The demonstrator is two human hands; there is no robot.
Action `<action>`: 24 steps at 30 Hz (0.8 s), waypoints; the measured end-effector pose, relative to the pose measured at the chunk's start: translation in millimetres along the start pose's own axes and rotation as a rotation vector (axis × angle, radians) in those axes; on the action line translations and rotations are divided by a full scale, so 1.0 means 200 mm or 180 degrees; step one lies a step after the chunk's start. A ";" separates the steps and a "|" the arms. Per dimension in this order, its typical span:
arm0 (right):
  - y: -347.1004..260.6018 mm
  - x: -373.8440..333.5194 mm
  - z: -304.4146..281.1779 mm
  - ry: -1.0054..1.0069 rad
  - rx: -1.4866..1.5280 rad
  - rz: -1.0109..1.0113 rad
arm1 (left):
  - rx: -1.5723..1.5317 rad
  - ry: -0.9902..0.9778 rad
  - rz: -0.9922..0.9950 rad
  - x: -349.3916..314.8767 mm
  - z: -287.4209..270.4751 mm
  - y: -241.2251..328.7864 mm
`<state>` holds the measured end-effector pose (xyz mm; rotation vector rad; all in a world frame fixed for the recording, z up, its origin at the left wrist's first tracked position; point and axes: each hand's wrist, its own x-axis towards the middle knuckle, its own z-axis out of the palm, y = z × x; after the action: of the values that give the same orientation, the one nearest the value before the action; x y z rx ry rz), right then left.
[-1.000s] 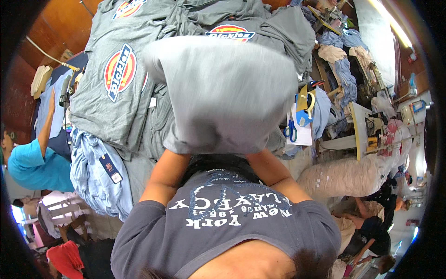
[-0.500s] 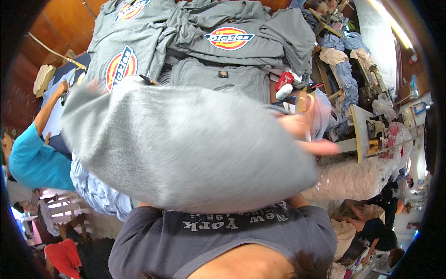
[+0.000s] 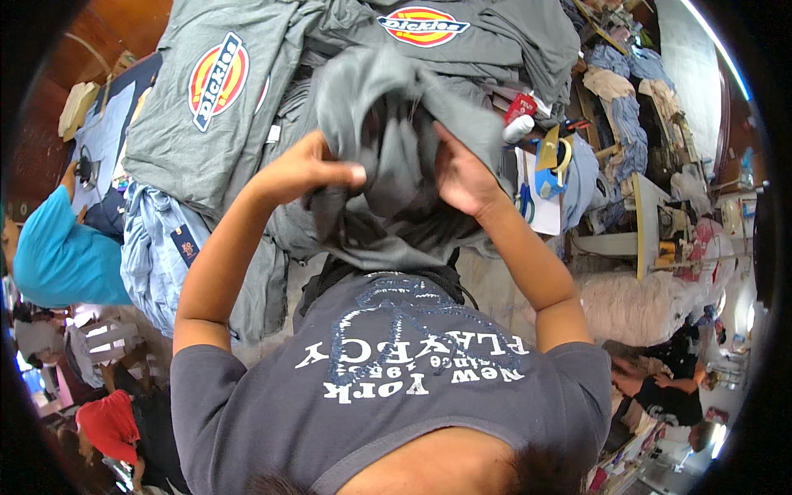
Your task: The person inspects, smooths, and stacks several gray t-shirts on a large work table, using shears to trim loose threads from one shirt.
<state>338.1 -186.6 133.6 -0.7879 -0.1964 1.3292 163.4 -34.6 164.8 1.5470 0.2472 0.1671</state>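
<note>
A grey T-shirt (image 3: 388,157), bunched up and blurred by motion, hangs between my two hands in front of my chest. My left hand (image 3: 309,172) grips its left side; the thumb lies on the near face and the other fingers are behind the cloth. At the right side my right hand (image 3: 466,177) holds the same T-shirt, palm partly showing, its fingertips hidden by the fabric. A dark opening shows in the middle of the garment. Beyond it lie a grey T-shirt with a red and yellow oval print (image 3: 219,78) and another printed grey T-shirt (image 3: 487,54).
To the right are a white bottle (image 3: 518,129), a red packet (image 3: 520,107) and a blue tape dispenser (image 3: 549,177). Light blue garments (image 3: 157,247) are heaped at the left beside a person in a turquoise top (image 3: 66,256). Clear-wrapped beige bundles (image 3: 635,309) lie at the right.
The grey T-shirt, spread wide and blurred across my front before, is now gathered between my hands. Both hands and forearms now show plainly, closer together. The view has shifted slightly.
</note>
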 end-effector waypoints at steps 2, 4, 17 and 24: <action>-0.09 -0.09 0.00 -0.0605 -0.0817 0.0186 | 0.0517 -0.0247 0.0030 -0.02 -0.15 -0.08; -0.24 -0.15 -0.02 -0.1622 -0.0196 -0.0400 | -0.0845 0.0464 0.0943 -0.05 -0.16 0.06; -0.89 -0.39 -0.39 -0.0134 -0.2809 -0.3841 | 0.0842 0.0043 0.2478 -0.40 -0.74 0.30; -1.43 0.47 -0.21 -0.0630 -0.1666 -0.2824 | 0.1526 0.0643 0.2323 0.58 -0.81 0.65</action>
<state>611.7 -125.1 249.8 -0.8479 -0.9624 0.4957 239.4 154.7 288.4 2.0457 -0.1468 0.8923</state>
